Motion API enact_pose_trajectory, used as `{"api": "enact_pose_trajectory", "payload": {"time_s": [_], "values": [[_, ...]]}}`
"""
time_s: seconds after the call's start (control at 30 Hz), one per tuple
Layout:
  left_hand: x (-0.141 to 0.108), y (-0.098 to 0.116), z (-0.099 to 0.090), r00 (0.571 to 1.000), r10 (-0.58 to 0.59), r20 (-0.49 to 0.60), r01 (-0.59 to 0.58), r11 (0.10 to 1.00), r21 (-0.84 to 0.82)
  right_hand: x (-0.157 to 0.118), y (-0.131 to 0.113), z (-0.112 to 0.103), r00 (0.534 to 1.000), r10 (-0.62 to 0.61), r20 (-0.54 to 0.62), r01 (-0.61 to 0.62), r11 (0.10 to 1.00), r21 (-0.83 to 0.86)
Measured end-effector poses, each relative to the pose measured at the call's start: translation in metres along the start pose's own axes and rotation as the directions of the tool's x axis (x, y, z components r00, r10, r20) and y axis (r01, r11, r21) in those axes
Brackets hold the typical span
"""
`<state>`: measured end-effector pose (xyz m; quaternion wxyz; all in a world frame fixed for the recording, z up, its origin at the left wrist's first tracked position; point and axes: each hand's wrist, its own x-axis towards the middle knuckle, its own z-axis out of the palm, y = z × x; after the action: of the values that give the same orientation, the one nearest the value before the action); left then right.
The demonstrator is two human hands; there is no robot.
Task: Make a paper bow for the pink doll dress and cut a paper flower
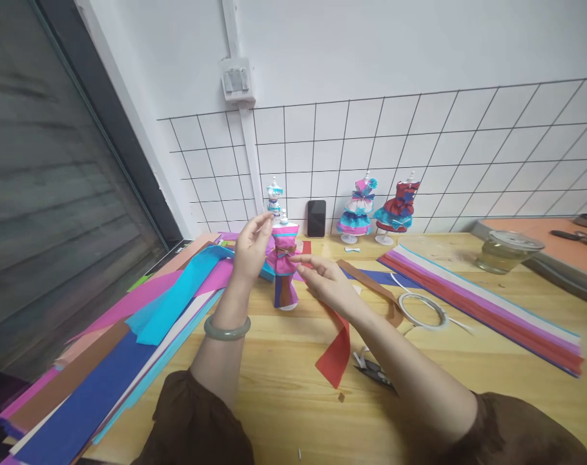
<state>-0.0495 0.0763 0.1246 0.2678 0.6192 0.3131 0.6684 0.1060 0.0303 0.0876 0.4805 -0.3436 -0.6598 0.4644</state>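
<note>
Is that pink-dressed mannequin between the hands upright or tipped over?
Upright: the mannequin has its white neck at the top and its pale base at the bottom.

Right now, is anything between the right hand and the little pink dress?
Nothing visible: the right hand is right up at the pink dress, close beside its waist bow.

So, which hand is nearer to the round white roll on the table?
Right. The right hand is at the side of the pink dress facing the roll; the left hand is farther, on the dress's opposite side.
</note>
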Motion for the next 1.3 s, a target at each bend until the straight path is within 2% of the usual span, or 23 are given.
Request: {"api": "enact_pose_trajectory", "payload": {"time_s": [0.1,0.17,0.3,0.43,0.63,1.3], "values": [[-0.003,0.001,0.004,0.993,-0.029,0.118,0.030,1.000,-0.007,0.001,-0.003,0.004,0.996,0.081,0.034,-0.084,0.989,0.125],[-0.004,0.001,0.006,0.988,-0.052,0.146,0.054,0.998,-0.009,0.001,-0.002,0.006,0.994,0.108,0.033,-0.112,0.979,0.168],[-0.005,-0.001,0.008,0.989,-0.109,0.098,0.111,0.994,-0.017,0.004,0.003,0.008,0.991,0.134,0.019,-0.134,0.959,0.250],[-0.005,-0.003,0.009,0.992,-0.111,0.059,0.113,0.993,-0.027,0.005,0.007,0.007,0.992,0.124,0.019,-0.124,0.945,0.303],[-0.005,-0.003,0.007,0.995,-0.093,0.039,0.094,0.995,-0.031,0.002,0.006,0.008,0.987,0.134,0.088,-0.159,0.896,0.416],[-0.005,-0.003,0.004,0.995,-0.081,0.059,0.084,0.995,-0.048,0.002,0.003,0.004,0.951,0.196,0.238,-0.300,0.764,0.572]]}}
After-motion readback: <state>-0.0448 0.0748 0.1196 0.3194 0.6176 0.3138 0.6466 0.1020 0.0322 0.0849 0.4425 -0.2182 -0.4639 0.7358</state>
